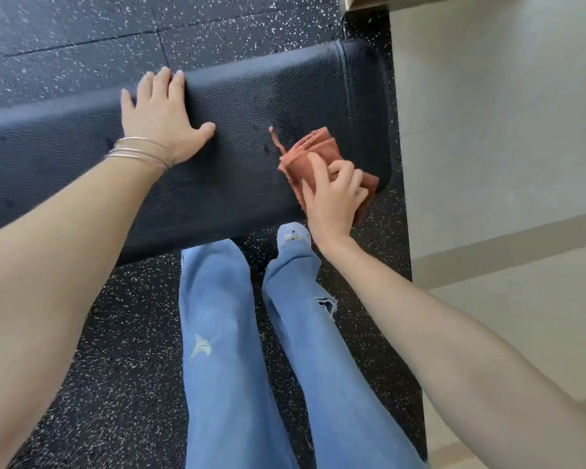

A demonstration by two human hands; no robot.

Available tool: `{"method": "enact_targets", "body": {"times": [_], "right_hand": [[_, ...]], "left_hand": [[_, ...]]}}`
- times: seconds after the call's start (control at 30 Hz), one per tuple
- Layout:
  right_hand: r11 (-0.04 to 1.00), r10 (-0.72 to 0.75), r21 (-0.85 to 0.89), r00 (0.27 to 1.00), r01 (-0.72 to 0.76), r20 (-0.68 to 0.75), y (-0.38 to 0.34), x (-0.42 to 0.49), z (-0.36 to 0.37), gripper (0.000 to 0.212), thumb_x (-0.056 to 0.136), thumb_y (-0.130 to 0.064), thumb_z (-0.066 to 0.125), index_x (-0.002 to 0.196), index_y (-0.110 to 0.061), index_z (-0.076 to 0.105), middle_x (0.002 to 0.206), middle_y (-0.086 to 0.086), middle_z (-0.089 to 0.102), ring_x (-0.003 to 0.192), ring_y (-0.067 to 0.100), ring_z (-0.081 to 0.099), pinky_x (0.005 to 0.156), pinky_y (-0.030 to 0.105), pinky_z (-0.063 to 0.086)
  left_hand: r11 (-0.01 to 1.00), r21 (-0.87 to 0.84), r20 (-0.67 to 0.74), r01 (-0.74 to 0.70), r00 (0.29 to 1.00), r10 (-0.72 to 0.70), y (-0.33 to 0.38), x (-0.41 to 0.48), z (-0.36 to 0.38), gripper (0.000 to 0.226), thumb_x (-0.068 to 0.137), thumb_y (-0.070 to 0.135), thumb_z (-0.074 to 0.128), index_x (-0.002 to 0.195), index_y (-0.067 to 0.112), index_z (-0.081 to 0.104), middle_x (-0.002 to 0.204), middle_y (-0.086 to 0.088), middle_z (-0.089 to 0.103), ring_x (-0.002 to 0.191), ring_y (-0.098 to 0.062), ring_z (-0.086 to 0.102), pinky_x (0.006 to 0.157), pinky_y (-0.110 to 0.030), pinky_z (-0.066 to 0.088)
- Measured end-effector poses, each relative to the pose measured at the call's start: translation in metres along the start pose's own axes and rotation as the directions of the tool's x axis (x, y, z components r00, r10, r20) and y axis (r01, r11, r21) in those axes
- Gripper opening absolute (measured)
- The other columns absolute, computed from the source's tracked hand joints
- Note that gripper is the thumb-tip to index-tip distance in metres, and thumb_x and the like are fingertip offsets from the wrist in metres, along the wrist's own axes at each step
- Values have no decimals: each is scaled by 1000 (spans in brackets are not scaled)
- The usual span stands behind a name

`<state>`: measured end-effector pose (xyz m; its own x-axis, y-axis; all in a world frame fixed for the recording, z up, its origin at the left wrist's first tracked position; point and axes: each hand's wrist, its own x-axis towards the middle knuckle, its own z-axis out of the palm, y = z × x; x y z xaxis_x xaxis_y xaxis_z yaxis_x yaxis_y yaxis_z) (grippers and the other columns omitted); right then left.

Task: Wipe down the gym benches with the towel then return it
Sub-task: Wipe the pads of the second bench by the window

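Black rubber floor (pixel 82 35), flecked with white, running under everything; pale wall (pixel 487 130) close along the right side. Across the middle, 1 padded black bench (pixel 244 106), pebbled vinyl, its rounded end stopping just short of that wall.

Left hand (pixel 159 116) laid flat and open on the pad, fingers spread toward the far edge, gripping nothing. Probably set there to brace body weight while leaning over, and to steady the pad against the push of wiping. 3 or so thin silver bangles (pixel 142 152) sitting at the wrist.

Right hand (pixel 332 194) closed around the towel (pixel 315 154), a rust-orange cloth folded into a thick wad, thumb on top and fingers curled over the right edge. Towel pressed on the bench near its right end, at the near edge, with 1 loose corner or loop sticking up at the left. Folded thick most likely to give a firm pad under the palm and a fresh face for each pass.

Below, blue ripped jeans (pixel 217 316) and 1 pale blue shoe (pixel 293 236) tucked partly under the near edge of the bench, so standing close enough to reach the whole width.

No brand, label or readable writing on bench, towel or wall. A small mark on the shoe, too tiny to read.

Judged stage: wiping under way at this end; return of the towel not yet done.
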<state>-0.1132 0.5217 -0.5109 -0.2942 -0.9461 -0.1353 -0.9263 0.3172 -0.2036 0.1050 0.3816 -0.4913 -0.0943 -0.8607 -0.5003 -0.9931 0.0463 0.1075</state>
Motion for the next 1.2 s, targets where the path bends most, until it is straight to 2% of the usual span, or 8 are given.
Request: {"method": "enact_targets", "body": {"times": [0.1,0.2,0.37,0.53,0.7,0.9,1.07,1.2], "right_hand": [[975,-219,-25,971,222,93,-26,-21,9,41,74,-27,69,114,-30,60,91,6,54,83,27,41,61,36,31],[962,-264,-65,964,266,35,-51,24,6,34,72,-30,68,106,-34,64,89,5,57,80,29,49,59,36,37],[995,67,-80,996,-62,63,-42,111,-19,34,92,-43,48,126,-38,51,115,5,50,106,29,44,78,42,41],[933,359,-16,933,-360,-13,-35,41,-4,36,89,-38,56,125,-32,55,108,8,52,97,30,48,71,42,41],[983,182,1,979,-182,92,-102,-5,16,39,77,-31,64,115,-29,60,95,6,54,87,27,41,62,37,33],[993,33,-119,980,-10,196,-120,145,-7,32,90,-47,49,120,-35,54,120,6,48,114,30,40,82,46,40],[915,388,-194,902,-352,191,-59,206,-29,34,93,-46,46,125,-35,51,131,8,40,124,31,33,95,56,34],[899,413,-214,904,-384,113,-79,179,-19,32,93,-44,47,122,-32,52,134,10,39,124,33,33,91,53,37]], "left_hand": [[1000,-29,2,6,1000,-6,4,-2,1,86,85,51,55,150,9,16,159,-11,15,147,-30,11,117,-53,13],[999,-31,5,-18,1000,19,-2,0,-6,82,86,51,54,148,9,21,157,-11,20,145,-32,16,117,-52,15],[995,-42,26,-89,996,90,-14,7,-12,80,85,50,56,147,9,25,154,-11,27,142,-33,22,116,-53,18],[988,-63,70,-143,987,148,-21,15,-16,80,85,49,56,147,9,25,152,-13,30,139,-35,26,116,-50,20],[976,-65,100,-208,972,214,-32,18,-21,79,85,48,57,147,10,26,152,-12,31,138,-34,28,116,-49,22],[972,-51,171,-231,957,236,-47,29,-27,79,86,49,55,148,11,25,148,-13,37,134,-37,35,111,-48,29],[964,-54,180,-259,947,265,-50,31,-28,79,85,51,55,147,11,26,146,-13,39,132,-36,37,109,-48,31],[962,-52,173,-267,947,272,-55,32,-25,81,84,51,56,148,12,24,145,-14,39,130,-37,38,110,-47,29]]}}
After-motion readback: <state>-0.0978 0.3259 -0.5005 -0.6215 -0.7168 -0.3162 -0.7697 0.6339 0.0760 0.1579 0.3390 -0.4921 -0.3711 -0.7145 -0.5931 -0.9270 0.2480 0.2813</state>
